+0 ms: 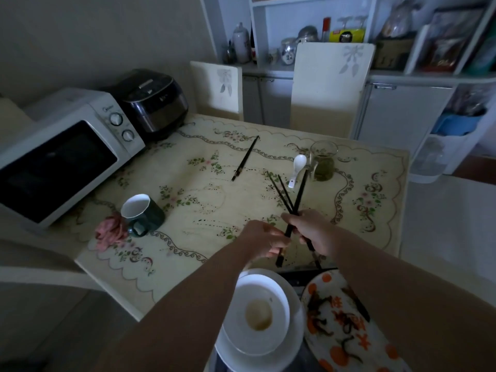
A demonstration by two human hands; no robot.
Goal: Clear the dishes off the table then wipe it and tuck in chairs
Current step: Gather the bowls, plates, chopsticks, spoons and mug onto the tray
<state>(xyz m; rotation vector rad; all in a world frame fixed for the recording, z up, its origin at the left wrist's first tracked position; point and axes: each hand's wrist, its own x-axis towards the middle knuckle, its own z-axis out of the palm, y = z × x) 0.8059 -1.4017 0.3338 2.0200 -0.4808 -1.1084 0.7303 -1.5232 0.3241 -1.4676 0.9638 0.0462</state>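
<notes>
Over the flower-patterned table (193, 210), my left hand (264, 238) and my right hand (312, 230) both grip black chopsticks (288, 201) that cross and fan out above the tabletop. Another black chopstick pair (245, 158) lies farther back on the table. A white spoon (298, 167) lies beside a glass cup (322, 161) of green tea. A dark green mug (142, 212) stands at the left next to a pink cloth (110, 232). Stacked white plates (257, 318) and an orange-patterned plate (343, 326) sit at the near edge.
A white microwave (61, 159) and a dark rice cooker (154, 100) stand on the left of the table. Two cream chair backs (217, 87) (330, 87) face the far side. White cabinets and shelves (389, 108) with jars lie behind.
</notes>
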